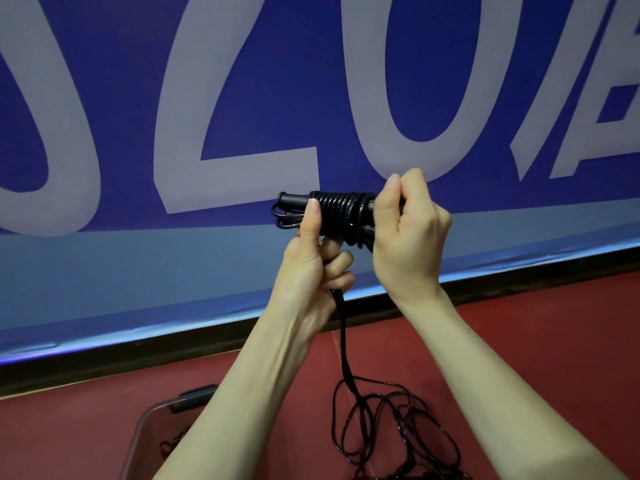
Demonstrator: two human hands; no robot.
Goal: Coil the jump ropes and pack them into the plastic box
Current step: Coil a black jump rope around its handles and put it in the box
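Jump rope [341,216], black, is held up in front of a blue banner [242,98] with large pale letters; its handles lie level, long axis running left to right, cord wound tightly round them. Below, the red floor [536,341] carries a loose tangle of black cord [398,431] and, at its near left edge, a clear plastic box [145,424]. The right hand [408,233] has fingers curled round the bundle's right end. The left hand [311,258] grips the left part, thumb on the coils, a black strap [344,341] hanging beneath.
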